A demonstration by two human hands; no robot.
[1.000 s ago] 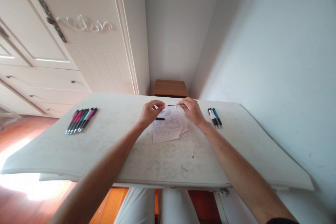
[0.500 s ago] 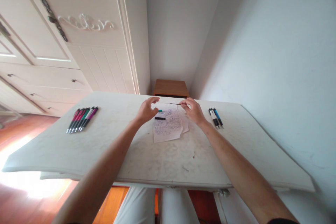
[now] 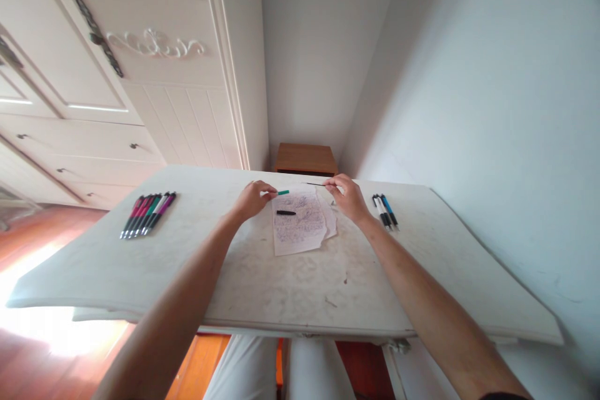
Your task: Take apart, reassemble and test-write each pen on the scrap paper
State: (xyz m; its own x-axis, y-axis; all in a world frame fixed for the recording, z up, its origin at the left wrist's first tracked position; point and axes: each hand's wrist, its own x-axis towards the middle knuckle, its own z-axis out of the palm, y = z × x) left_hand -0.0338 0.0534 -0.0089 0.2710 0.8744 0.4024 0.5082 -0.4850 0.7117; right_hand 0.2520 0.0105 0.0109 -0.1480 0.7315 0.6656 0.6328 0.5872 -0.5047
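Observation:
My left hand (image 3: 252, 199) pinches a white pen barrel with a green end (image 3: 282, 192) just above the far edge of a scribbled sheet of paper (image 3: 300, 225). My right hand (image 3: 345, 196) pinches a thin dark ink refill (image 3: 315, 184), held level and pointing left toward the green end, with a small gap between them. A short black pen part (image 3: 285, 212) lies on the paper. A small pale piece (image 3: 332, 203) lies beside my right hand.
Several pens with red, green and purple grips (image 3: 147, 213) lie in a row at the left of the white table (image 3: 262, 287). Three pens, black, white and blue (image 3: 385, 210), lie at the right. A wardrobe stands left; a wall runs along the right.
My hands have drawn apart. The left hand let go of the refill's end and now holds the green-tipped barrel, further left. The right hand still holds the refill.

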